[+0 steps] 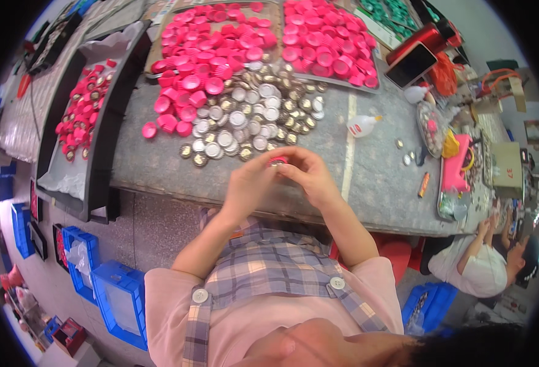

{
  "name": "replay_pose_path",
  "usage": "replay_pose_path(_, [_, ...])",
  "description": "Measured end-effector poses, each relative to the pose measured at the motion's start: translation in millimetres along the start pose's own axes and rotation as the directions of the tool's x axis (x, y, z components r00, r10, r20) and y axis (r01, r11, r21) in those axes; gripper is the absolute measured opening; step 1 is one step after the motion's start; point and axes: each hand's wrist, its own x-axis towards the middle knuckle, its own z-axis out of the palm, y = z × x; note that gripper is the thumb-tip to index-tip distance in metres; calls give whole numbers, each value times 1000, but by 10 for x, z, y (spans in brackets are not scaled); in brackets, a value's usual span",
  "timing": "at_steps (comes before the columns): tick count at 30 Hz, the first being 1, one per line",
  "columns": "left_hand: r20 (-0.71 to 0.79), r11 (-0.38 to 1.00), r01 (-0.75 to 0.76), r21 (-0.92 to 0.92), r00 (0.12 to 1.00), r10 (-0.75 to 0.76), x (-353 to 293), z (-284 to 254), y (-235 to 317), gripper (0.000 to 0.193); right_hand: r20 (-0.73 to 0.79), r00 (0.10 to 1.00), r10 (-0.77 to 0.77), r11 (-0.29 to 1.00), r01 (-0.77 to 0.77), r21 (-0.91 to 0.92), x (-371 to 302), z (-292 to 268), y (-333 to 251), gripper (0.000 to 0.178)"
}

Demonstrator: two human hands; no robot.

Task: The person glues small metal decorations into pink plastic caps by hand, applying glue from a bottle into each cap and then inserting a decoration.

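Your left hand (249,185) and right hand (315,177) meet, fingers (304,158) clamped on a pink cap (277,161) between them, metal discs (237,118) just beyond

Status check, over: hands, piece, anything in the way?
Right hand holding small pink piece. Left hand close beside it, blurred; grip unclear. Nearest clutter: loose silvery discs, heaped just beyond the hands.

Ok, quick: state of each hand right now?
Left hand: blurred, at the pink cap; grip cannot be told.
Right hand: closed, holding the pink cap.
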Motion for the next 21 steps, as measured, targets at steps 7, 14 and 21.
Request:
replay_pose_path(7, [-54, 982, -91, -166, 995, 83, 104, -306, 75, 23, -40, 952, -305, 906, 277, -320, 105, 91, 32, 32])
replay_pose_path(14, [-483, 552, -100, 828, 375, 791, 513, -2174, 662, 29, -155, 738, -657, 557, 337, -759, -114, -354, -114, 32])
replay_pose_path(21, [-286, 445, 26, 895, 799, 529, 341, -1926, 232, 34, -368, 229, -901, 402, 129, -906, -404, -1115, -333, 35])
